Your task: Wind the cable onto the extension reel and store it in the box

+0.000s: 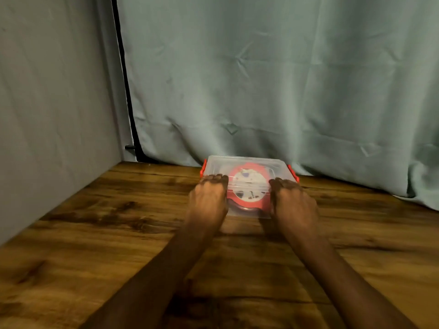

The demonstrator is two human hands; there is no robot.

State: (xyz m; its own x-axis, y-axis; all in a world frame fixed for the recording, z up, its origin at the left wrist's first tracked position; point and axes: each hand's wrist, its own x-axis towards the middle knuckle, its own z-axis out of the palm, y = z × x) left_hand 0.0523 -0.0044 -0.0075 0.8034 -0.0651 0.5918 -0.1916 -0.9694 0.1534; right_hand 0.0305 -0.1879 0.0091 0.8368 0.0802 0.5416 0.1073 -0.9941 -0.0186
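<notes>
A clear plastic box (247, 162) with red side latches stands on the wooden table near the curtain, its clear lid on top. Through the lid I see the red extension reel (248, 186) with its white face lying flat inside. My left hand (209, 195) rests palm down on the lid's left part, fingers together. On the lid's right part my right hand (293, 200) lies the same way. Both hands press flat on the lid and hold nothing. No loose cable shows outside the box.
The wooden table (118, 245) stretches toward me on all sides of the box. A grey-green curtain (285, 91) hangs right behind the box, and a grey wall (47, 115) bounds the table on the left.
</notes>
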